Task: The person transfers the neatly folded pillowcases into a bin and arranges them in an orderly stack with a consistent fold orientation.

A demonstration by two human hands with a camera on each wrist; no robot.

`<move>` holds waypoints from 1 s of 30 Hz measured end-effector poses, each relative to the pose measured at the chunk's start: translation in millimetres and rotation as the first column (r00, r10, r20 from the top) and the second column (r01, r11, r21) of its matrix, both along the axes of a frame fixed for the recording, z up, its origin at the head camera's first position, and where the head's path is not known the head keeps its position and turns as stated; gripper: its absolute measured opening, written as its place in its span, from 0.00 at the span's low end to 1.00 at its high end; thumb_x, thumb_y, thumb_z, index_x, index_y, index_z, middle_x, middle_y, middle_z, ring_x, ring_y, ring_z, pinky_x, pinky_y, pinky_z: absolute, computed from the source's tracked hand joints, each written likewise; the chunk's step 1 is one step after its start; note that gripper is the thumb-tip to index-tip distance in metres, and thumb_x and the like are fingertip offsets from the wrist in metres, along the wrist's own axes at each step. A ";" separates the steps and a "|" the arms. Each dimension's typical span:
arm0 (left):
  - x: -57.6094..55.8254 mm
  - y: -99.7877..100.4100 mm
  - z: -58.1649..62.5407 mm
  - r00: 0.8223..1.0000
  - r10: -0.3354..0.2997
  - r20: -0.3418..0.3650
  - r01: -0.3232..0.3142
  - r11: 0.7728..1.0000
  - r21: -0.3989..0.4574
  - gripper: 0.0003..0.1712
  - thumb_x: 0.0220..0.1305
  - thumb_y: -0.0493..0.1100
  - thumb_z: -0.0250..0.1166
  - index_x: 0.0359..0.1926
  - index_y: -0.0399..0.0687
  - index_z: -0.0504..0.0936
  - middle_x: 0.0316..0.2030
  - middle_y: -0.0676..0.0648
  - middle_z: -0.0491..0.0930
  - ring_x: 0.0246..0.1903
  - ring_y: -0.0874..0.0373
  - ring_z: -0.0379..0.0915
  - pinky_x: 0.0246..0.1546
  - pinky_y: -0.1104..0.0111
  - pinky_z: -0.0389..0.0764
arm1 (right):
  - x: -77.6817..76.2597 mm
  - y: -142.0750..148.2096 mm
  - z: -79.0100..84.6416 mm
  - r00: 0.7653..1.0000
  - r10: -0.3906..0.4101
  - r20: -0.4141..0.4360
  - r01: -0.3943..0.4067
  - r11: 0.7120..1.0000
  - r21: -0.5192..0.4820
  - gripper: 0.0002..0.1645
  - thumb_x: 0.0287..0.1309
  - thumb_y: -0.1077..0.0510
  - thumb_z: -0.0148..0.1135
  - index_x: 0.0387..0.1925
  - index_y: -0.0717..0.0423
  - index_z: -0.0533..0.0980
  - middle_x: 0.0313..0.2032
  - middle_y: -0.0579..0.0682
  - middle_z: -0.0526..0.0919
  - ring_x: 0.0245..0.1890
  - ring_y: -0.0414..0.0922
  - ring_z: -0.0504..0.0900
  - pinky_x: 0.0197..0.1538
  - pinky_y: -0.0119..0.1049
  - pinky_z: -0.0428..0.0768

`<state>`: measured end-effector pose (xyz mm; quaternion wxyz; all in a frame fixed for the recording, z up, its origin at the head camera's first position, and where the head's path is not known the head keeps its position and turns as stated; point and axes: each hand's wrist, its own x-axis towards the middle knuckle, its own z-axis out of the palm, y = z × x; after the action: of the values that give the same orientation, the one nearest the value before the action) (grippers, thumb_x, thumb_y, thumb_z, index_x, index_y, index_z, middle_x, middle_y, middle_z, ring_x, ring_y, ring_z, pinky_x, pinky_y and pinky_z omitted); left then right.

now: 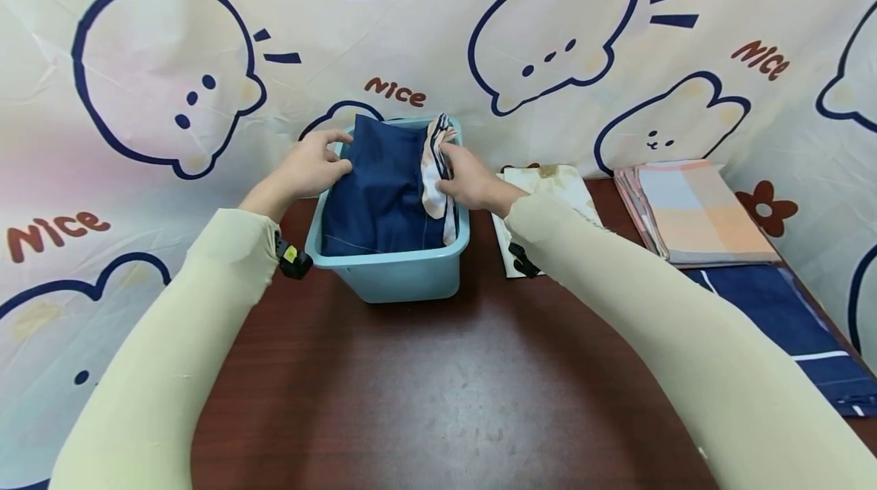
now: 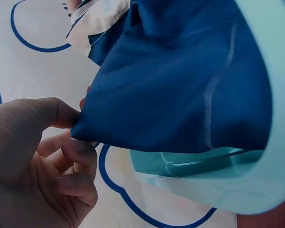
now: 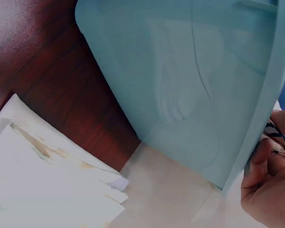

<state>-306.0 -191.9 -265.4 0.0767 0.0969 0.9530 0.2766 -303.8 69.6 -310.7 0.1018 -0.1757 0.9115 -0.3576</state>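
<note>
1. Left hand point(image 1: 311, 164): I pinch the navy cloth point(image 1: 384, 178) at its upper left corner, thumb against fingertips; my other fingers curl loosely below, as the left wrist view shows.
2. Right hand point(image 1: 473, 179): my thumb and fingers are closed on the pale cloth point(image 1: 432, 178), which has dark stripes, just at the bin's right rim.
3. Both cloths are in the bin point(image 1: 407, 278), the navy one filling most of its mouth and the pale one along its right side. I cannot tell whether the two are joined. One top corner of the navy stands up near the far rim.
4. Under me the bin sits on the table point(image 1: 445, 383), close to the printed sheet point(image 1: 425, 26) behind.
5. To its right lies the white cloth point(image 1: 558, 184), folded, partly hidden by my right sleeve point(image 1: 617, 284).
6. Farther right is the checked cloth point(image 1: 712, 208), folded flat, with the striped cloth point(image 1: 767, 307), dark blue, on its nearer side.
7. Each wrist of mine wears a small black device point(image 1: 294, 260).
</note>
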 end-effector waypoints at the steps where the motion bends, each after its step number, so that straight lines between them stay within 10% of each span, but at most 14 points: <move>1: 0.1 0.1 -1.2 1.000 0.002 0.004 -0.002 1.000 -0.003 0.29 0.75 0.40 0.50 0.74 0.41 0.63 0.54 0.29 0.82 0.38 0.45 0.80 0.39 0.61 0.79 | -0.1 -0.7 -0.1 1.000 -0.002 -0.001 0.002 1.000 0.003 0.43 0.72 0.61 0.55 0.80 0.58 0.47 0.68 0.61 0.68 0.63 0.53 0.73 0.67 0.45 0.72; 6: 0.8 -0.4 -6.2 1.000 0.010 0.025 -0.010 1.000 -0.003 0.30 0.75 0.39 0.51 0.75 0.40 0.61 0.55 0.28 0.81 0.50 0.41 0.80 0.58 0.48 0.78 | -0.7 -3.6 0.3 1.000 -0.005 -0.021 0.006 0.998 0.058 0.39 0.72 0.60 0.56 0.78 0.56 0.52 0.66 0.61 0.71 0.63 0.54 0.74 0.65 0.46 0.73; 10: 0.6 -1.3 -9.4 1.000 -0.004 0.007 0.004 1.000 -0.030 0.30 0.74 0.40 0.52 0.74 0.39 0.62 0.49 0.30 0.84 0.41 0.44 0.80 0.52 0.51 0.79 | -2.8 -4.6 -0.2 0.998 -0.023 -0.063 0.033 0.986 0.161 0.41 0.72 0.57 0.56 0.80 0.53 0.51 0.78 0.53 0.58 0.76 0.51 0.63 0.76 0.48 0.62; 14: 0.1 -1.5 -14.4 1.000 -0.019 0.002 0.019 0.997 -0.072 0.30 0.73 0.39 0.54 0.73 0.38 0.62 0.42 0.32 0.85 0.34 0.48 0.78 0.47 0.54 0.78 | -5.8 -4.2 -2.8 0.988 -0.036 -0.152 0.076 0.960 0.268 0.29 0.71 0.55 0.58 0.70 0.51 0.67 0.60 0.53 0.80 0.63 0.53 0.77 0.68 0.51 0.65; 18: -1.2 -2.8 -20.0 1.000 -0.022 0.022 0.024 0.995 -0.096 0.31 0.73 0.39 0.54 0.73 0.37 0.61 0.48 0.30 0.83 0.40 0.45 0.79 0.53 0.48 0.80 | -8.0 -3.1 -5.7 0.976 -0.043 -0.215 0.109 0.946 0.305 0.07 0.70 0.57 0.59 0.47 0.52 0.78 0.37 0.51 0.81 0.43 0.51 0.80 0.51 0.46 0.68; 30: -2.9 -4.2 -28.2 0.998 -0.033 0.047 0.038 0.994 -0.107 0.27 0.72 0.38 0.55 0.68 0.33 0.63 0.55 0.27 0.77 0.50 0.38 0.79 0.58 0.43 0.78 | -11.5 -3.8 -10.7 0.971 -0.047 -0.234 0.117 0.948 0.295 0.03 0.69 0.58 0.59 0.39 0.51 0.78 0.33 0.49 0.79 0.37 0.49 0.78 0.41 0.39 0.65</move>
<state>-308.9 -196.1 -293.6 0.1084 0.1031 0.9627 0.2255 -315.3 65.8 -321.4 0.0091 -0.1586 0.9682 -0.1935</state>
